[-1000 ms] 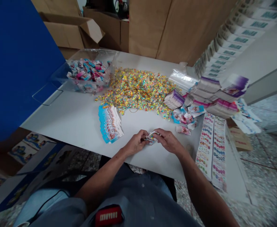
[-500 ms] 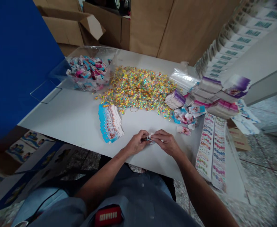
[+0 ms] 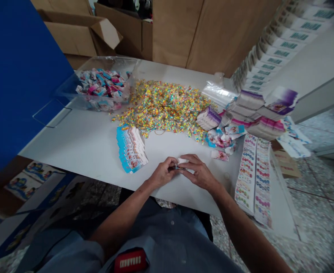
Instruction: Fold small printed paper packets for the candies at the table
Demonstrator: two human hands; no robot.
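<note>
Close to the table's front edge, my left hand point(image 3: 163, 172) and my right hand point(image 3: 198, 172) come together on a small white paper box point(image 3: 182, 161), partly hidden by my fingers. Both hands are closed on it, fingertips pinching its sides. Left of my left hand lies a fanned stack of blue and white printed cards point(image 3: 131, 148). Beyond the hands spreads a wide heap of small yellow and multicoloured wrapped pieces point(image 3: 167, 108). To the right of my right hand sit several small folded boxes point(image 3: 221, 137) in pink, blue and white.
A clear plastic tub point(image 3: 107, 102) filled with small boxes stands at the back left. Stacks of purple and pink cards point(image 3: 248, 104) and printed sticker strips point(image 3: 252, 178) occupy the right side. Cardboard boxes point(image 3: 178, 34) line the back; a blue panel point(image 3: 19, 76) borders the left.
My right hand's fingers have spread over the small box, and more of its white side shows between my hands. The whole view has shifted slightly; the things on the table stay put.
</note>
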